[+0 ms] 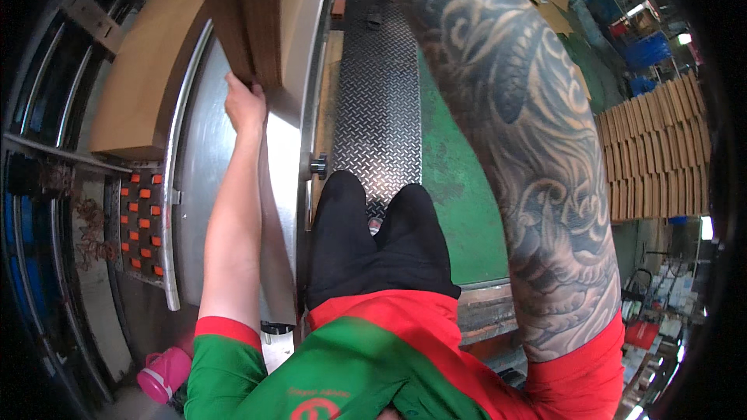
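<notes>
An upright bundle of brown cardboard sheets, seen edge-on, stands at the upper left over a steel table. My left hand grips its near lower corner, with the fingers closed against the cardboard and partly hidden by it. My right arm reaches far forward across the upper right, and its hand lies beyond the top edge of the picture. What that hand touches does not show.
Left of the steel table lies a large tan cardboard stack, near a roller strip with orange wheels. A black knob juts from the table's side. Bundled cardboard is piled at right. A pink container sits lower left.
</notes>
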The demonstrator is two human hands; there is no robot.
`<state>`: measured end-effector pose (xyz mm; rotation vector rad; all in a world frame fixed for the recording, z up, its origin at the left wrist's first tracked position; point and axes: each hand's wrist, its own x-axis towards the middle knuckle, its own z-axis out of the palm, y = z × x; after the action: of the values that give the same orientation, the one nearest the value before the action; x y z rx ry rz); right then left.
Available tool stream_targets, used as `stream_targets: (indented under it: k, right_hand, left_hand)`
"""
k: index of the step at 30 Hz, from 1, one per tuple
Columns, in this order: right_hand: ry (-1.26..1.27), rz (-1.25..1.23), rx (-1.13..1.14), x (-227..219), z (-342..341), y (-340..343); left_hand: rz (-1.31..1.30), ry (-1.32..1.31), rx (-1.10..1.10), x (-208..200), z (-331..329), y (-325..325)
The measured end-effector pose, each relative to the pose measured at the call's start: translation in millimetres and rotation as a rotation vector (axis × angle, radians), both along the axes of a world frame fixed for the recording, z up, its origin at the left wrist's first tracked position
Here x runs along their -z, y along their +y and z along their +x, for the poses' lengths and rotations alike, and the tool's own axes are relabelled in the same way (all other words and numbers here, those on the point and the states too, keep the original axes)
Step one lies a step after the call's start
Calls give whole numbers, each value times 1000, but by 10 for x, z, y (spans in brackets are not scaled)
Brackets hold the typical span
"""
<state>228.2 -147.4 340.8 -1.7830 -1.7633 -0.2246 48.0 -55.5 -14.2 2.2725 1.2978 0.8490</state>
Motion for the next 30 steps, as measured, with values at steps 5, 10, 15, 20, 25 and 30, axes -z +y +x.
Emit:
stream_targets:
  k: [5,10,15,20,25,30]
  right_hand:
    - [-19,28,-117,15,102,-1]
    - [11,-11,-25,-16,-27,-44]
    - [-9,42,-19,-23,-66,-65]
    - [-169,96,-23,57,78,32]
    - [-195,87,6,132,166,63]
    - [-171,18,25,94,161,28]
  left_hand:
    - [-48,-29,0,4,2,7]
    - [-38,-89,17,-29,-49,15]
    - [-84,-107,27,-96,-80,-1]
    - [-87,-248,10,-143,-110,-35]
    - [-92,-228,13,-146,-107,-35]
    - [-56,-227,19,-124,-92,-29]
